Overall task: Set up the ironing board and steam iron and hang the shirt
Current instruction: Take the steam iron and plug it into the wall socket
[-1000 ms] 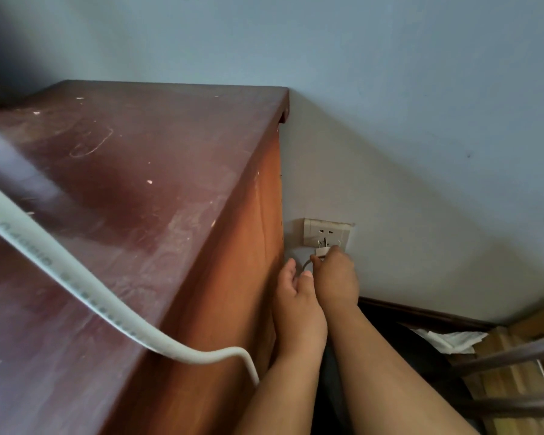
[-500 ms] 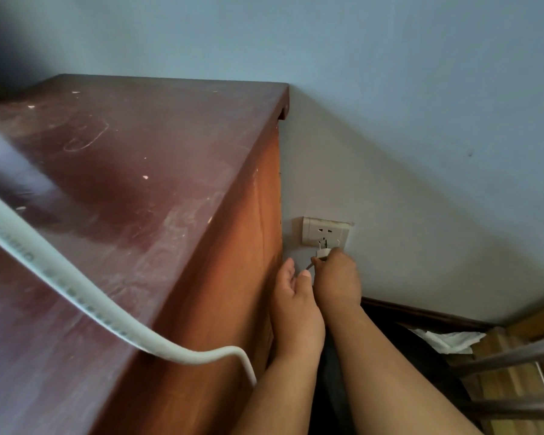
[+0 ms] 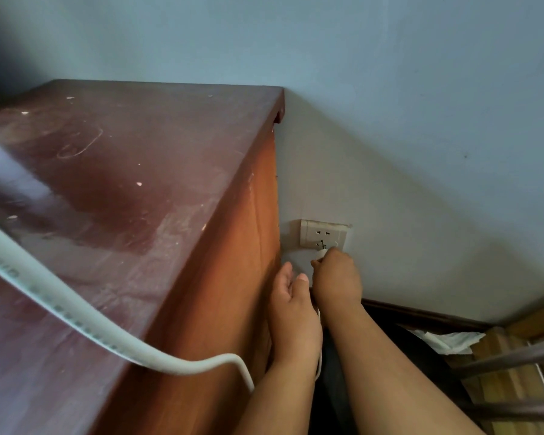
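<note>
A white wall socket (image 3: 324,234) sits low on the pale wall, just right of a brown wooden cabinet. My right hand (image 3: 336,279) is closed around a white plug (image 3: 321,254) held at the socket's lower holes; its prongs touch the plate. My left hand (image 3: 291,304) rests beside it with fingers loosely apart, next to the thin white cord (image 3: 318,356) that hangs down between my arms. A thick white cable (image 3: 76,318) runs across the cabinet top and drops over its edge. Iron, board and shirt are out of view.
The brown cabinet (image 3: 132,215) fills the left and stands tight against the socket. A dark skirting board (image 3: 421,313) runs along the wall's foot. Crumpled white paper (image 3: 446,340) and wooden slats (image 3: 515,365) lie at the lower right.
The view has shifted slightly. My right hand stays on the plug at the socket, and the left hand holds its place beside it.
</note>
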`<state>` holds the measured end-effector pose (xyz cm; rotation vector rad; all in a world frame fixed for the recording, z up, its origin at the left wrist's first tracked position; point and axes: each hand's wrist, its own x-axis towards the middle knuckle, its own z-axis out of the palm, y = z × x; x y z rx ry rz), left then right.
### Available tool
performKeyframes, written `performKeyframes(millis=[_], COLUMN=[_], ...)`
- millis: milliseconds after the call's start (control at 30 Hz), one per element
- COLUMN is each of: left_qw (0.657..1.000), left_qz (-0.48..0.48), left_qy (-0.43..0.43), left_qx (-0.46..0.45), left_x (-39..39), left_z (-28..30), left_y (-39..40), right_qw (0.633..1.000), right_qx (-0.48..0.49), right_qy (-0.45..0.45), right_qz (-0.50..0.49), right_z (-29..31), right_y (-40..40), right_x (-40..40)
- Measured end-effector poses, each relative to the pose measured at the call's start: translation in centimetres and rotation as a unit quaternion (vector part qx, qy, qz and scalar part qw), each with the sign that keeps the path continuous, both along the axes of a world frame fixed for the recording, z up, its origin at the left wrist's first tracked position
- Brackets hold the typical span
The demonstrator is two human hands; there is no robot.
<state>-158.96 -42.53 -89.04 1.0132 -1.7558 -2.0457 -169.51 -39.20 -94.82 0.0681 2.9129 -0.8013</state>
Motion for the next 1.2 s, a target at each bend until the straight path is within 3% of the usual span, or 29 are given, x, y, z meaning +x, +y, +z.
performKeyframes(millis=[367, 1200], left_qw=[1.0, 1.0], left_qz=[0.007, 0.014], left_qy=[0.001, 0.002], left_qx=[0.001, 0.018], left_x=[0.3, 0.5], left_z=[-0.3, -0.9], left_y=[-0.5, -0.7], right_qw=[0.999, 1.0], right_qx=[-0.023, 0.029], right_qy=[-0.017, 0.004], right_qz=[-0.014, 0.008], right_z=[-0.3, 0.6], right_y=[-0.7, -1.4], right_x=[0.3, 0.0])
